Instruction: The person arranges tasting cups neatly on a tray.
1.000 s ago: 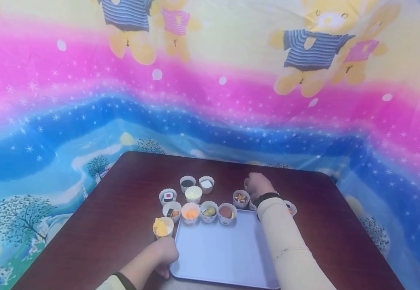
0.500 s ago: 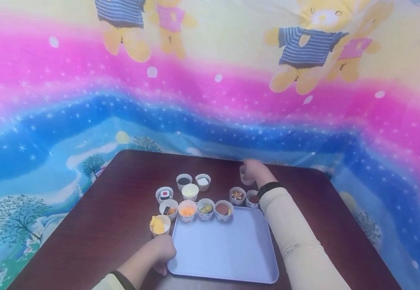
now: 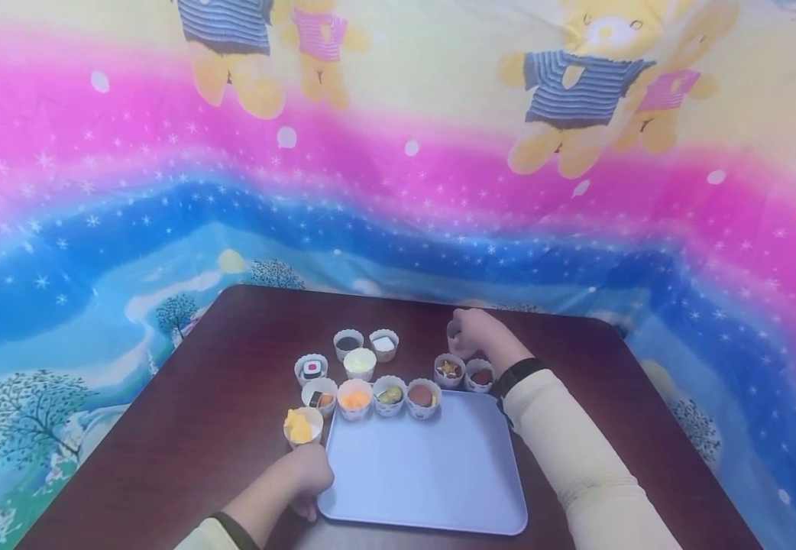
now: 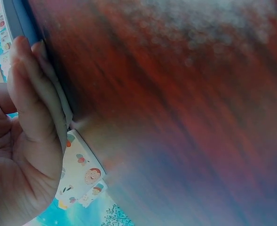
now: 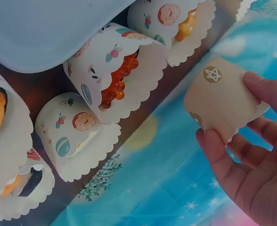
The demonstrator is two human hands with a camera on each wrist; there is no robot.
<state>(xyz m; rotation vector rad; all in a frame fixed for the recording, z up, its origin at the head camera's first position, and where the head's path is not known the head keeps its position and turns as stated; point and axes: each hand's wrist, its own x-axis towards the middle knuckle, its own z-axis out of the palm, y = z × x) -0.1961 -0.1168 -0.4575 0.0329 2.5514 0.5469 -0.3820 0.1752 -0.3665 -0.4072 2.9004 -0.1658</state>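
My right hand [image 3: 480, 334] is over the far part of the table, behind the cup of brown stars [image 3: 449, 370]. Its thumb and fingers pinch a tan paper baking cup [image 5: 225, 96] with a star print and scalloped rim; its inside is turned from view. Beside the cup of stars stands one with red roe [image 5: 122, 77]. My left hand [image 3: 307, 470] rests at the left edge of the pale blue tray [image 3: 432, 481]. In the left wrist view its fingers [image 4: 32, 99] lie fairly straight, holding nothing. A cup of yellow pieces [image 3: 302, 426] stands just beyond it.
Several more printed cups with food-like pieces, such as an orange-filled cup [image 3: 354, 399], line the tray's far left edge. Behind them stand a dark-filled cup [image 3: 348, 345] and a white-filled cup [image 3: 385, 345]. The dark wooden table [image 3: 185, 405] meets a patterned cloth [image 3: 370, 191].
My right hand has moved away toward the table's far side with the tan cup, then shifted slightly back and left. The view has tilted a little; my left hand stays by the tray.
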